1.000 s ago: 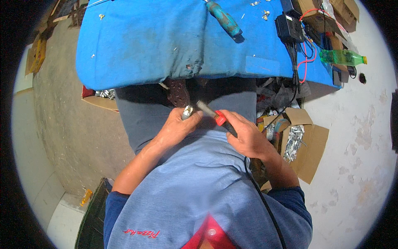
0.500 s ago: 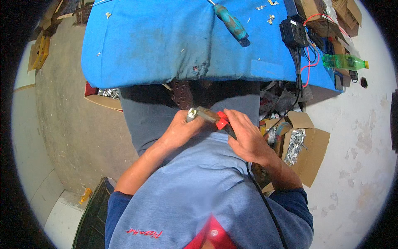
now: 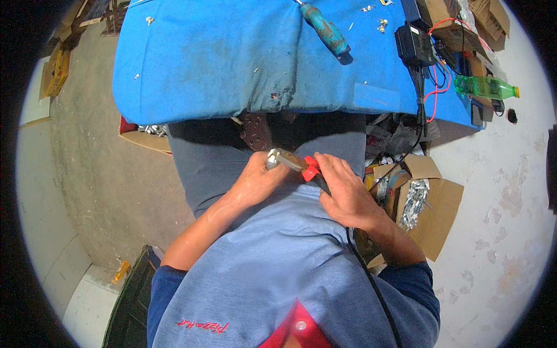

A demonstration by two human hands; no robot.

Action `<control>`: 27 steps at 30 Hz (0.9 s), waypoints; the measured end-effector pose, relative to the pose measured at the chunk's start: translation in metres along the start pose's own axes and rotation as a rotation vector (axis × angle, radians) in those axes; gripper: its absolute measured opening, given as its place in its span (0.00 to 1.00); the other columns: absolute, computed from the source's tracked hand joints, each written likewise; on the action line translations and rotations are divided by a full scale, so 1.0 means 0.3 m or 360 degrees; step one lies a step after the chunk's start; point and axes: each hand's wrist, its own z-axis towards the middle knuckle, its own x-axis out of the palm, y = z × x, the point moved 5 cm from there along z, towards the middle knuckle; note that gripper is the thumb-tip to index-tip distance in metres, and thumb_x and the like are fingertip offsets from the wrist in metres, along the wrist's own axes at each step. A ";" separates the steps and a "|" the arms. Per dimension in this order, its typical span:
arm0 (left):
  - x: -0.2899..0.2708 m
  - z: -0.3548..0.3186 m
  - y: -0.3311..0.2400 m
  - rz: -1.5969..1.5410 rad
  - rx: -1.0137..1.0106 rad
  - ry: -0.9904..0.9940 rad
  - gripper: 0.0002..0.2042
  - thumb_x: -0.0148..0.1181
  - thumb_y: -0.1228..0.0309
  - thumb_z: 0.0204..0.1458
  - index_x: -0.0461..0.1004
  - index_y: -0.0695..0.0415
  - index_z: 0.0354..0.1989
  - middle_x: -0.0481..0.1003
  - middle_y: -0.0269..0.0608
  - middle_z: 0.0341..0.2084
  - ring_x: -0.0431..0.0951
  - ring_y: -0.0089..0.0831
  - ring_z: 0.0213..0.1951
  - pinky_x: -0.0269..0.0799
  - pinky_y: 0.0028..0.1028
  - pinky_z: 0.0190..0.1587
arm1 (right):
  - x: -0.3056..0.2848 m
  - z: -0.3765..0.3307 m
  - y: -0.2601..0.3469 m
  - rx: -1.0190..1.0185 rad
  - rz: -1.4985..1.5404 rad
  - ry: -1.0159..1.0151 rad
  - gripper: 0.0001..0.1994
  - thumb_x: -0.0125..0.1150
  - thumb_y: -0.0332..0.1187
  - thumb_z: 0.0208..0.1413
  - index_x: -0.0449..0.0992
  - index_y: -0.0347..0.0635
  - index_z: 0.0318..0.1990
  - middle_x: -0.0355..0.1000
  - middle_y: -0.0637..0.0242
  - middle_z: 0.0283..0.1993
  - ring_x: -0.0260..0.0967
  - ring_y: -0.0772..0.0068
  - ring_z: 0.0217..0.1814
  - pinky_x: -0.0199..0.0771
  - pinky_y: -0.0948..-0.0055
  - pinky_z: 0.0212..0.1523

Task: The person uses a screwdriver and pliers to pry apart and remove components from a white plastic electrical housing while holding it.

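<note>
Over my lap, my left hand (image 3: 259,180) is closed around a small grey cylindrical piece (image 3: 271,163) with a whitish end poking up past the thumb. Its kind is too small to make out. My right hand (image 3: 348,190) grips pliers (image 3: 295,163) with red and black handles. Their metal jaws point left and meet the whitish end of the piece. Whether the jaws bite on it cannot be told. Ahead of both hands lies the blue cloth-covered work surface (image 3: 203,64), with a teal-handled screwdriver (image 3: 326,33) on it.
At the right, an open cardboard box (image 3: 444,214) holds silvery metal pieces (image 3: 415,204). Another box (image 3: 148,141) of metal pieces stands under the table's left side. A black adapter (image 3: 413,45) with cables and a green bottle (image 3: 487,87) sit at the right. A black cable (image 3: 371,278) crosses my shirt.
The jaws of the pliers have shifted slightly left and up, closer over the whitish end of the piece. My hands otherwise stay nearly in place.
</note>
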 end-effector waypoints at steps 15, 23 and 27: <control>0.005 0.022 -0.007 0.0218 0.0004 -0.0020 0.11 0.51 0.69 0.55 0.76 0.64 0.34 0.69 0.33 0.18 0.65 0.18 0.26 0.66 0.30 0.28 | -0.017 0.007 -0.013 0.0024 -0.0050 0.0004 0.32 0.55 0.24 0.43 0.57 0.25 0.60 0.62 0.42 0.55 0.61 0.41 0.56 0.64 0.55 0.57; 0.000 0.026 0.003 0.0225 0.0002 0.0066 0.10 0.51 0.69 0.54 0.75 0.64 0.32 0.66 0.33 0.16 0.63 0.19 0.24 0.64 0.31 0.26 | -0.027 0.027 -0.022 0.0048 -0.0160 0.0035 0.30 0.57 0.26 0.42 0.61 0.28 0.57 0.64 0.44 0.53 0.64 0.45 0.54 0.66 0.55 0.53; 0.003 0.028 -0.006 0.0202 -0.0006 0.0072 0.10 0.52 0.69 0.54 0.75 0.64 0.32 0.66 0.33 0.16 0.63 0.19 0.24 0.64 0.31 0.26 | -0.016 0.025 -0.027 -0.0072 -0.0212 -0.0053 0.28 0.54 0.26 0.43 0.61 0.28 0.56 0.64 0.44 0.51 0.63 0.43 0.54 0.63 0.54 0.57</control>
